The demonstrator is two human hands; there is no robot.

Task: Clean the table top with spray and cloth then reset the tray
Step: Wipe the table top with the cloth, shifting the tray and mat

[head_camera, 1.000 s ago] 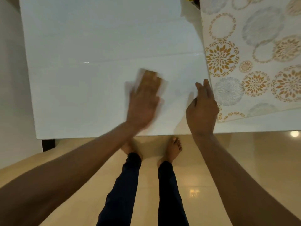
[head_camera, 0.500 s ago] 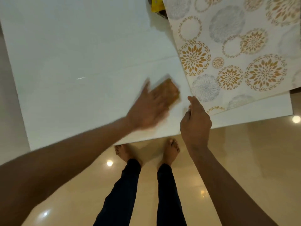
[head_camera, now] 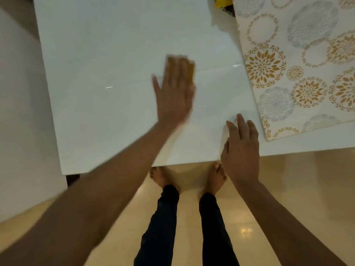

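White glossy table top (head_camera: 119, 54) fills most of the head view, w/ a faint seam line running across it. Patterned mat (head_camera: 299, 60), cream w/ gold & grey floral circles, lies on the right side of the table, its near corner close to the front edge. Tan tiled floor (head_camera: 297, 189) below the edge; person's legs in dark trousers (head_camera: 165, 227) & bare feet stand just under the table front.

Left hand (head_camera: 175, 91) is flat on the table near centre, fingers straight & together, pressing a yellow-brown cloth (head_camera: 191, 71) down; cloth shows only at the fingertips & along the right side of the fingers, blurred. Not gripping it, just palm pressure. Right hand (head_camera: 241, 148) sits at the front edge, fingers relaxed & slightly spread, holding nothing, tips just beside the mat's corner but apart from it.

Small yellow object (head_camera: 222, 1) at top edge by the mat, too cut off to ID
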